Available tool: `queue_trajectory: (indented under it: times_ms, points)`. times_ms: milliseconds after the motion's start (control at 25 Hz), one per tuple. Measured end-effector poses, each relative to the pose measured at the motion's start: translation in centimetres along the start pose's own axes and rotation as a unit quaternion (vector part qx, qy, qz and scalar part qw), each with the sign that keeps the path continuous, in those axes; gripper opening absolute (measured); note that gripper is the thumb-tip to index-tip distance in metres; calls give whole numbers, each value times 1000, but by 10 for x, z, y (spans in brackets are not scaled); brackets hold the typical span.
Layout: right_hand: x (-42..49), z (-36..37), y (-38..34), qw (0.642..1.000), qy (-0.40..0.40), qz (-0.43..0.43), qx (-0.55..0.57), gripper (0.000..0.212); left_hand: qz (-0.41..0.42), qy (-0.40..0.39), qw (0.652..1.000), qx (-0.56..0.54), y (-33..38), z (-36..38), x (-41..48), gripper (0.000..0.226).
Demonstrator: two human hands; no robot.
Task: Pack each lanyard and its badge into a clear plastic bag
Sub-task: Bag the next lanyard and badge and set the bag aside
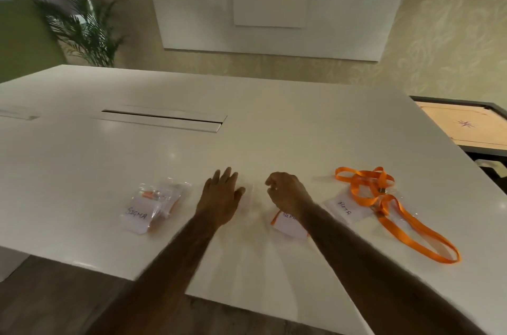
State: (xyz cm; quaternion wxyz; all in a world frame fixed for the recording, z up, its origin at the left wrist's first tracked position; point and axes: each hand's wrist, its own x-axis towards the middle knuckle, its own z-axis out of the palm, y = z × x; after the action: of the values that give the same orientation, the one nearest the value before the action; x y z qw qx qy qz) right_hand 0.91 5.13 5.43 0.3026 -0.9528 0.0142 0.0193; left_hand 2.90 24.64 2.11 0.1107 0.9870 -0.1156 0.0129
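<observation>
A clear plastic bag (153, 203) lies left of my hands with a white badge marked "Sigma" and a folded orange lanyard inside. My left hand (220, 197) rests flat on the white table (247, 137), fingers spread, on what looks like a faint clear bag. My right hand (288, 192) hovers with fingers curled; whether it pinches anything is unclear. Under my right wrist lies a second white badge (286, 225) with a bit of orange strap. To the right, a loose orange lanyard (389, 203) sprawls over a third white badge (345, 208).
A long cable slot (164, 119) is set into the table's middle. The table's near edge runs diagonally under my forearms. A carrom board (463, 123) sits beyond the table's right edge. A potted palm (87, 24) stands at the back left.
</observation>
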Motion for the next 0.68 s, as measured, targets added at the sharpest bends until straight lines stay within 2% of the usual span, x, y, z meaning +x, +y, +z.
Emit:
queue_trajectory:
  times_ms: [80,200,480,680]
  points:
    - [1,14,-8,996,-55,-43,-49,48,13,-71,997,26,-14,11,-5,65]
    - [1,28,-17,984,-121,-81,-106,56,20,-110,993,43,-26,23,-12,73]
    - [17,45,-22,978,-88,-83,-171,48,22,-92,995,33,-27,29,-7,70]
    - [22,48,-25,987,-36,-81,-131,34,50,-55,997,15,-28,24,0,57]
